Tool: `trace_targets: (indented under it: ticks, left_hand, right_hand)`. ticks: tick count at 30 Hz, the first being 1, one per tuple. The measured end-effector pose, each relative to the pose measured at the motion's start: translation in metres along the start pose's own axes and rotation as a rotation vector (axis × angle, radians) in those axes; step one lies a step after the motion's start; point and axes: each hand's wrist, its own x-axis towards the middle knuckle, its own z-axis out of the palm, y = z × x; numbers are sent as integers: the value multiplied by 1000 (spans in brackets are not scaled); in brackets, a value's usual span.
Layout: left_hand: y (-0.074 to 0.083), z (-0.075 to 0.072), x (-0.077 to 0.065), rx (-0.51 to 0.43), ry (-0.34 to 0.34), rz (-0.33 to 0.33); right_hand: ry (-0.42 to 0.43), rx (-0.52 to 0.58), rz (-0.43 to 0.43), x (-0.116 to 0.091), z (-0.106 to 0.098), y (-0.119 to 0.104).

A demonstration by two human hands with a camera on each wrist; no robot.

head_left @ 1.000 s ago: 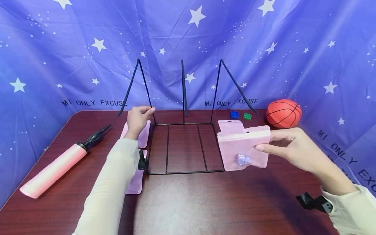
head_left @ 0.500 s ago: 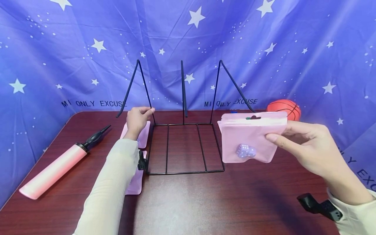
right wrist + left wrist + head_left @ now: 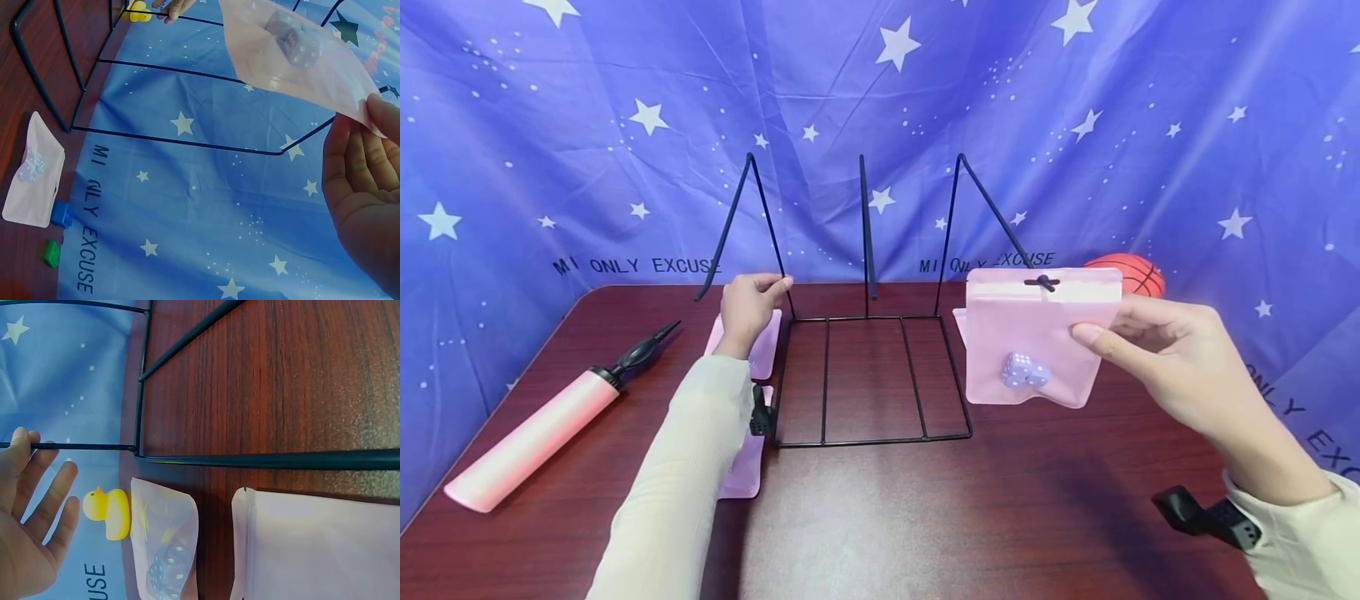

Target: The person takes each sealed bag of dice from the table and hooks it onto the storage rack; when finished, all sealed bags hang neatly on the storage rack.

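Observation:
My right hand (image 3: 1180,367) pinches the right edge of a pink zip pouch (image 3: 985,350) between thumb and fingers, holding it upright above the table. Purple dice (image 3: 1024,371) show through its front. At the pouch's top, the dark tip of the rack's right hook (image 3: 996,211) shows in the hang hole. The black wire rack (image 3: 872,441) stands mid-table with three hooks. My left hand (image 3: 748,312) pinches its left upright; thumb and fingertips meet at the wire (image 3: 81,446) in the left wrist view, the other fingers spread.
Two pink pouches (image 3: 745,467) lie left of the rack, partly under my left arm. Another pouch (image 3: 34,178) lies to the right, near blue (image 3: 61,214) and green (image 3: 52,254) bricks. A rubber duck (image 3: 109,512), pink pump (image 3: 535,442) and orange ball (image 3: 1138,271) also sit here.
My right hand has raised the pouch and swung it right, then slightly back left, bringing its hang hole to the right hook's tip. The left hand keeps its place on the rack.

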Motion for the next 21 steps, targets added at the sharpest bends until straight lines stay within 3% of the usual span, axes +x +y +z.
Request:
trace_targets:
  ticks: [13,21]
  left_hand:
    - [2,-1,-1,1,-9,-17]
    - [1,0,-2,-5,-10,-21]
  right_hand:
    - [-36,8,66,17,10,4]
    - [8,39,32,28,18,2]
